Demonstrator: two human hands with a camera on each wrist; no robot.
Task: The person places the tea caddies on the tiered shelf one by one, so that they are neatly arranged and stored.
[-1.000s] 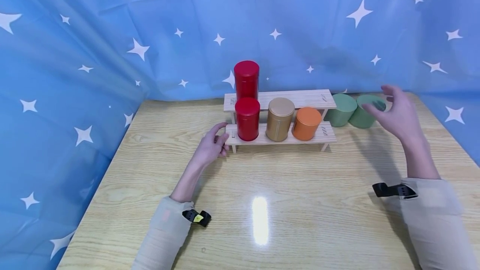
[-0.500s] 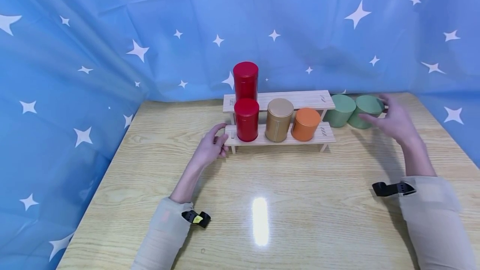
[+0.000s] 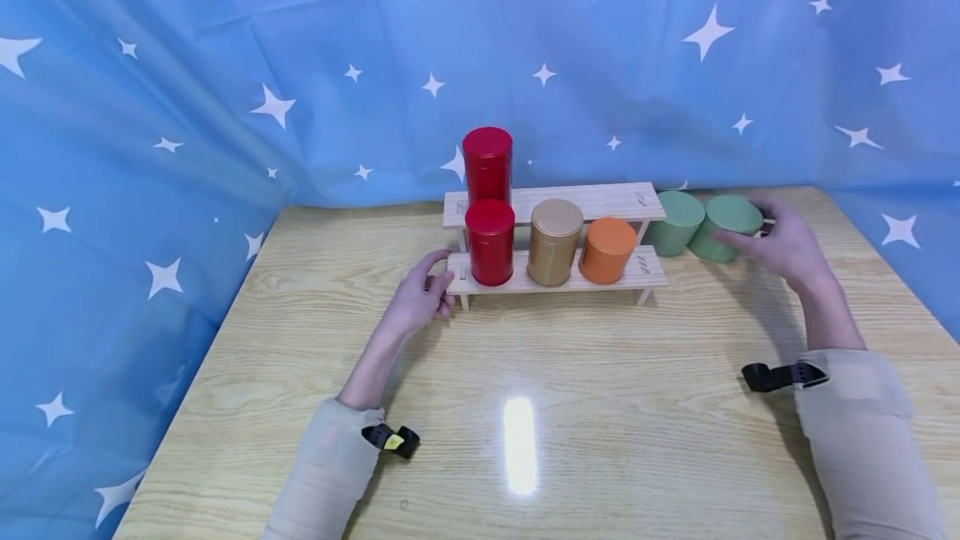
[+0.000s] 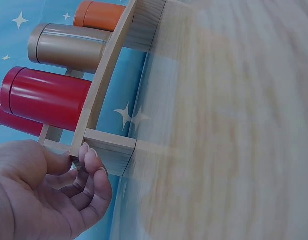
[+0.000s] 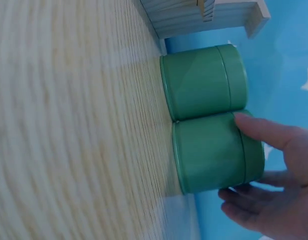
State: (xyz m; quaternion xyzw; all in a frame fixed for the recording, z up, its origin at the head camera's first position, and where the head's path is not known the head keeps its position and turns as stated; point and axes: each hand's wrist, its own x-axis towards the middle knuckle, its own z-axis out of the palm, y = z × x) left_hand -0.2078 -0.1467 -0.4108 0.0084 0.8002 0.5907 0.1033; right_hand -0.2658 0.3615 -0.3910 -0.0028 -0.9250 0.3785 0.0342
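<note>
My left hand (image 3: 414,298) pinches the left end of the lower board of a two-tier wooden shelf (image 3: 648,272), thumb above and fingers beneath, as the left wrist view shows. At the far right, my right hand (image 3: 787,244) grips the right-hand green tin (image 3: 727,227). Its thumb (image 5: 268,132) lies near the lid on one side, and the other fingers are on the far side, partly hidden. A second green tin (image 5: 203,82) stands against it, beside the shelf. Both green tins are upright on the table.
Along the lower board stand a red tin (image 3: 491,248), a gold tin (image 3: 553,248) and an orange tin (image 3: 607,252). A taller red tin (image 3: 487,165) occupies the left of the upper board (image 3: 588,201). A blue star-patterned curtain (image 3: 360,32) hangs behind the wooden table (image 3: 600,407).
My right hand has come down and left from above the right-hand green tin and now has thumb and fingers around it. The left hand keeps its place on the shelf end.
</note>
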